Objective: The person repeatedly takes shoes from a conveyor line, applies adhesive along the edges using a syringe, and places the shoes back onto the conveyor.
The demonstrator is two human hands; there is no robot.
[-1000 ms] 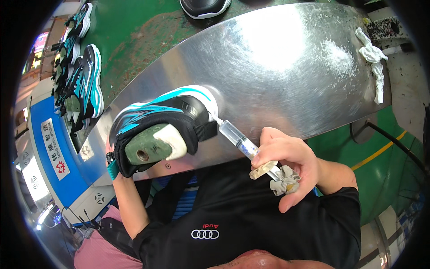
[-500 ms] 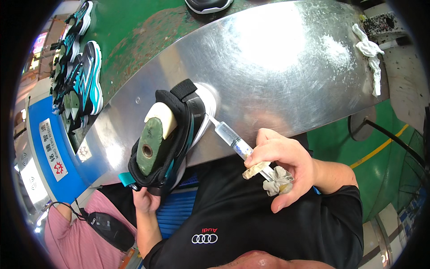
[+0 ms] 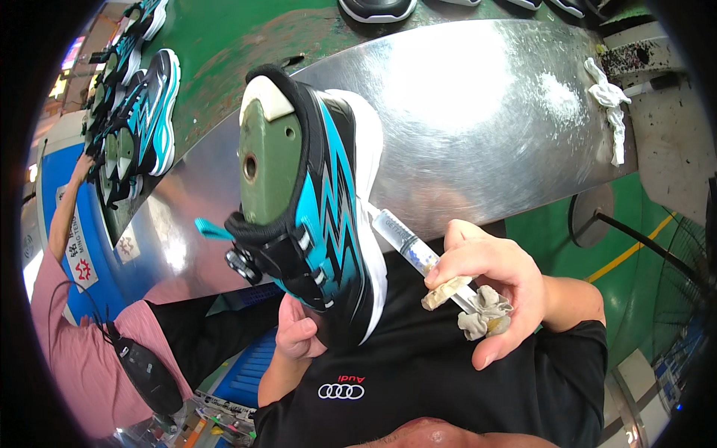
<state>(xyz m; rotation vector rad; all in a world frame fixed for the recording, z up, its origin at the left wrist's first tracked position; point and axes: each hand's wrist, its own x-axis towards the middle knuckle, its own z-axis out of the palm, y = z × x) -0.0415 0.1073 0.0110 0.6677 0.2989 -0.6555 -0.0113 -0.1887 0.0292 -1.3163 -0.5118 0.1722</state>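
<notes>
the shoe [image 3: 328, 216] is partly over the worktop [image 3: 463, 149], left grip [image 3: 299, 328] clamped on its toe. right of the shoe, the right grip [image 3: 511, 280] clasps the syringe [image 3: 407, 246], tip at the shoe's sole [image 3: 368, 149] (contact unclear): seemingly midway; how much remains doesn't show.

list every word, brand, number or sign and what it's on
Wording not copied; locations only.
Black shirt: red word, white emblem, both readable.
White label on blue panel: characters, red emblem, partly hidden.
Syringe: barrel markings too small to read.
Black pouch: pale mark, too small.
Metal table: pale square, marking blurred.
</notes>
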